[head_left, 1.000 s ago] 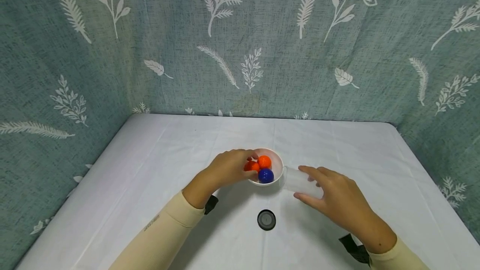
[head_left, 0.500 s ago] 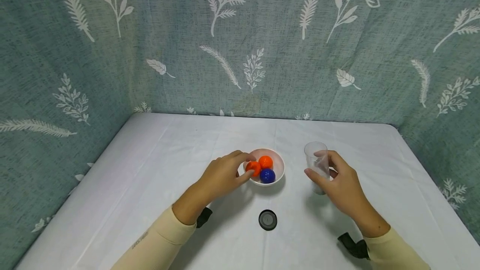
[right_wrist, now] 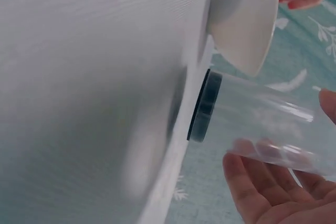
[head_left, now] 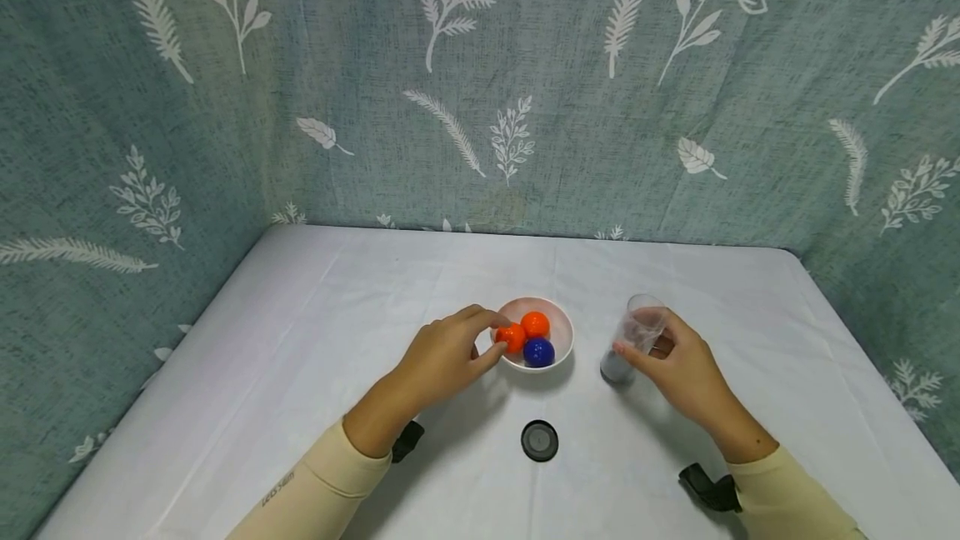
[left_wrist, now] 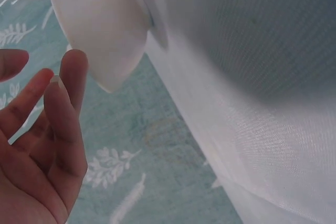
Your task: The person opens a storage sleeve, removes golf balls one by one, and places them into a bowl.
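Observation:
My right hand (head_left: 675,369) grips a clear plastic jar (head_left: 636,332), thumb on one side and fingers on the other. The jar leans, its rim up to the right and its dark base low toward the table. In the right wrist view the black base (right_wrist: 205,106) stands close over the cloth. A white bowl (head_left: 564,350) holds two orange balls (head_left: 536,324) and a dark blue ball (head_left: 538,352). My left hand (head_left: 442,361) is at the bowl's left rim, fingers and thumb apart beside the nearer orange ball. The left wrist view shows those fingers loosely bent with nothing between them.
A round black lid (head_left: 539,440) lies flat on the white tablecloth (head_left: 375,282), nearer me than the bowl. A green leaf-patterned curtain (head_left: 337,107) rises behind the table and along its sides.
The jar was on its side by the bowl's right rim; my right hand has drawn it rightward, turned it upright, then leaned it. The left hand has eased slightly back from the balls.

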{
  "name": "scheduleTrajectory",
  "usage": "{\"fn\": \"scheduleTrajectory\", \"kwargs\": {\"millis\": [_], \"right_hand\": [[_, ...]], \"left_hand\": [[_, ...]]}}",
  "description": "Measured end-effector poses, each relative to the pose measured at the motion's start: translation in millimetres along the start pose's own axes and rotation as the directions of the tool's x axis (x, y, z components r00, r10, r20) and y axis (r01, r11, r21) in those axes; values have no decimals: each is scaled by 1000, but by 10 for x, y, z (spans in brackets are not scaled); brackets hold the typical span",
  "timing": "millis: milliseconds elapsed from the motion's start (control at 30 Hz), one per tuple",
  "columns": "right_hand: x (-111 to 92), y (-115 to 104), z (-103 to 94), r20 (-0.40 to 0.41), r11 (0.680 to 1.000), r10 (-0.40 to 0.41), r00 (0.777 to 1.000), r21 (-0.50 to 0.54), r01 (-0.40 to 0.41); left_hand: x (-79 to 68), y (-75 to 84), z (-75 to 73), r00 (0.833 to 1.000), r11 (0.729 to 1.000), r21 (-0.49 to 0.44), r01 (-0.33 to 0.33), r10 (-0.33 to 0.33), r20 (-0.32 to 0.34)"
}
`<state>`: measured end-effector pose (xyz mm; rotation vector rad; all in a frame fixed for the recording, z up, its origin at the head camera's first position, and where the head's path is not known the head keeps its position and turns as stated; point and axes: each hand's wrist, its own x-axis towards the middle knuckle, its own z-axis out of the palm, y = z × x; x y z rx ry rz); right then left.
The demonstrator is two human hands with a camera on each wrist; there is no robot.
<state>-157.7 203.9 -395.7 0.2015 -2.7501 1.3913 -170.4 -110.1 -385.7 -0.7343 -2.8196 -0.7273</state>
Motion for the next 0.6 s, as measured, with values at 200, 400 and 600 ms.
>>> {"fn": "scheduleTrajectory", "kwargs": {"millis": [200, 400, 600], "right_hand": [[-6, 60, -12, 33, 1000, 1, 999, -3, -1], [-1, 88, -15, 57, 1000, -11, 998, -7, 11], [-16, 13, -133, 128, 997, -15, 992, -70, 24]], "left_hand": [[-3, 21, 10, 1000, 1000, 2, -13, 13, -22], [-8, 45, -17, 1000, 1000, 1, -8, 8, -27], [-38, 40, -41, 998, 1000, -19, 13, -14, -64]]}}
